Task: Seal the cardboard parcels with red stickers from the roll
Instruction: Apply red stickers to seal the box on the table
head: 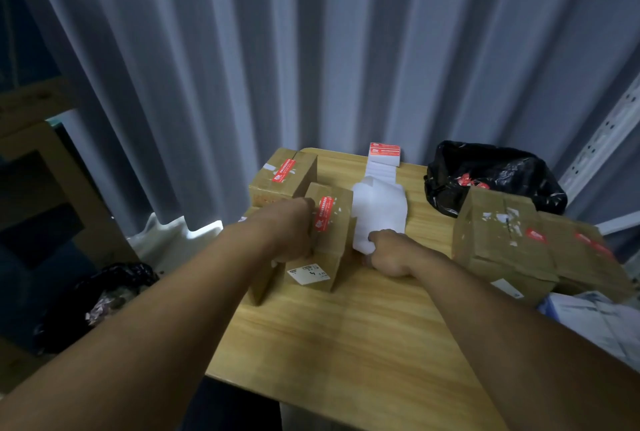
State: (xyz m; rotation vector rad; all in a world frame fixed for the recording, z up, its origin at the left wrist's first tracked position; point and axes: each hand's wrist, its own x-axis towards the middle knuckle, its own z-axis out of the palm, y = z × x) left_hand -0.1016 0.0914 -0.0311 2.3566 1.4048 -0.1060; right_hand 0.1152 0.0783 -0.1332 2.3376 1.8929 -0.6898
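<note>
My left hand (289, 230) grips the left side of a small cardboard parcel (330, 243) that carries a red sticker (323, 214) on top and a white label on its front. Behind it lies another parcel (284, 178) with a red sticker. The sticker roll (384, 153) stands at the table's far edge, and its white backing strip (379, 209) trails toward me. My right hand (389, 252) pinches the near end of that strip. At the right sit two more parcels (502, 243) with red stickers on them.
A black rubbish bag (491, 174) with sticker scraps sits at the back right of the wooden table (346, 333). White packets (595, 320) lie at the right edge. Grey curtains hang behind. Another dark bag (114, 292) lies on the floor at left.
</note>
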